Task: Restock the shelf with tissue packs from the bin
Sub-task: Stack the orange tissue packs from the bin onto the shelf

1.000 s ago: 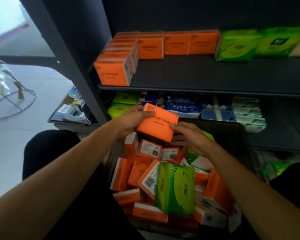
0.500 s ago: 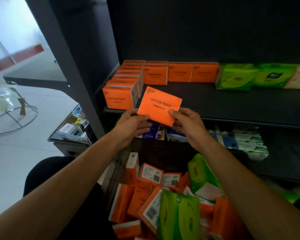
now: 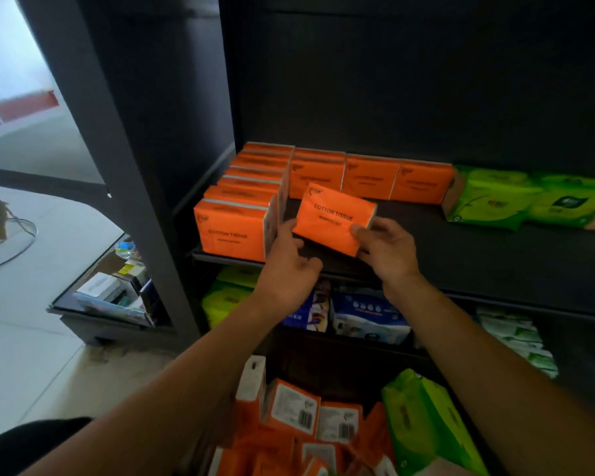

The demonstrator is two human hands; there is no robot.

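Head view: the left hand (image 3: 289,269) and right hand (image 3: 390,250) pinch an orange tissue pack (image 3: 334,218) by its ends, at the shelf (image 3: 478,249).

Crowding the left end of the shelf (image 3: 478,262) with a front-to-back file of orange packs (image 3: 234,231). Lining the back with an orange row (image 3: 371,176) and green packs (image 3: 495,201). Leaving bare board open across the middle and right front. Taking up the gap just beside the file with a tilted orange pack (image 3: 334,218).
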